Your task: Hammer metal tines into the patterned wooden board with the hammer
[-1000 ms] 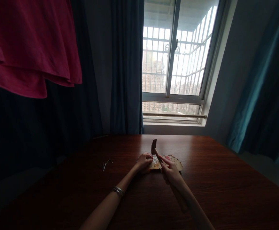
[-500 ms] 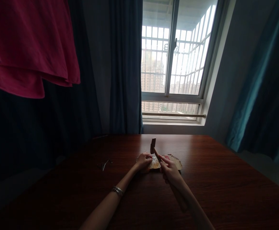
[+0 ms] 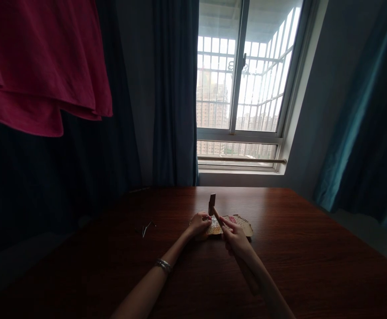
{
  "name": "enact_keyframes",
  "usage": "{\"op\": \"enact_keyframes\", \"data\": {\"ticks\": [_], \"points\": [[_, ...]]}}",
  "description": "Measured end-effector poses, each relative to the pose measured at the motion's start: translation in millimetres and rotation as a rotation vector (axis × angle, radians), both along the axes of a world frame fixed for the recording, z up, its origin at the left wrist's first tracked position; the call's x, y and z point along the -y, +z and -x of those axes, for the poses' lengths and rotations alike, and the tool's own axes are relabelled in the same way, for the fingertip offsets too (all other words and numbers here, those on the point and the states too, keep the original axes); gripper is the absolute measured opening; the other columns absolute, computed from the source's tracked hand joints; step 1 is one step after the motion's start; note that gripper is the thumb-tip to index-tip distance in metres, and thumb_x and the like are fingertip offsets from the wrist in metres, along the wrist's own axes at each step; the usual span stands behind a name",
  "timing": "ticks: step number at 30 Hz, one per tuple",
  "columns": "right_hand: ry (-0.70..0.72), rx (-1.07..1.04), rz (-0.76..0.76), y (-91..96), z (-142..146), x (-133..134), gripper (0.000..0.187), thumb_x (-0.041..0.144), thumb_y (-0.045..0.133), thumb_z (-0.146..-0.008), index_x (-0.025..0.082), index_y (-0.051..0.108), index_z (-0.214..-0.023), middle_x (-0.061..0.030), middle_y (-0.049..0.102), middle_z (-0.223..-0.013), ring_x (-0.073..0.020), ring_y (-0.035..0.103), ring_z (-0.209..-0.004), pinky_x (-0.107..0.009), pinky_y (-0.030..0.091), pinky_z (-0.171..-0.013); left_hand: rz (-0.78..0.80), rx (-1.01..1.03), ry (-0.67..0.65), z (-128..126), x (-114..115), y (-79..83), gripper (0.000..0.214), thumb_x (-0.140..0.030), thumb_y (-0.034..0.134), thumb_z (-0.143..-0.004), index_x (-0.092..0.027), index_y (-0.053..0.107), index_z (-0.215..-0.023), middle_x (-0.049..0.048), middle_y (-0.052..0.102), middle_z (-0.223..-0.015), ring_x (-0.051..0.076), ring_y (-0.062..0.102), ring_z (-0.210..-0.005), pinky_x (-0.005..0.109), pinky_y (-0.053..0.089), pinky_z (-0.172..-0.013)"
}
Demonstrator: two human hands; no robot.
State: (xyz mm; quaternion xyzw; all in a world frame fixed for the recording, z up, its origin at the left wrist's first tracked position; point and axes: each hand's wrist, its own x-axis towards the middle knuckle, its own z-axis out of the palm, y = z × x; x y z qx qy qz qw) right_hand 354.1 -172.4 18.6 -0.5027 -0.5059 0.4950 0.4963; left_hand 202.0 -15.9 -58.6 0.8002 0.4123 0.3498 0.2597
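Observation:
My right hand (image 3: 236,237) is closed round the wooden handle of a hammer (image 3: 212,203). Its head is just above the fingertips of my left hand (image 3: 200,223), and I cannot tell whether it touches anything there. The left fingers are pinched together; what they hold is too small to make out. Beneath both hands lies a flat, tan piece with a scalloped edge, small dots and coloured patches (image 3: 244,225). My left hand covers its left part. Several thin metal nails (image 3: 144,231) lie on the table to the left.
The dark red-brown wooden table (image 3: 186,274) runs back toward a barred window (image 3: 236,135). Blue curtains (image 3: 175,93) hang on both sides, and a pink cloth (image 3: 43,71) hangs at upper left. A thin, pale item (image 3: 139,190) lies along the far left table edge.
The hammer head has dropped slightly toward my left fingertips. My left hand, the patterned piece and the nails stay where they were.

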Motion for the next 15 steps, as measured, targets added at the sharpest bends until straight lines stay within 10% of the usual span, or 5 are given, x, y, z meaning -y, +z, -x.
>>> {"op": "enact_keyframes", "data": {"ticks": [15], "points": [[-0.019,-0.062,-0.025,-3.6,1.4,3.4,0.059,0.04,0.051,-0.081,0.019,0.041,-0.135,0.0049,0.049,-0.059,-0.0051,0.039,-0.032,-0.016,0.03,-0.024,0.005,0.013,-0.006,1.4,2.9,3.8,0.015,-0.026,0.06,-0.069,-0.016,0.069,-0.075,0.0038,0.068,-0.087,0.018,0.061,-0.083,0.025,0.044,-0.076]]}}
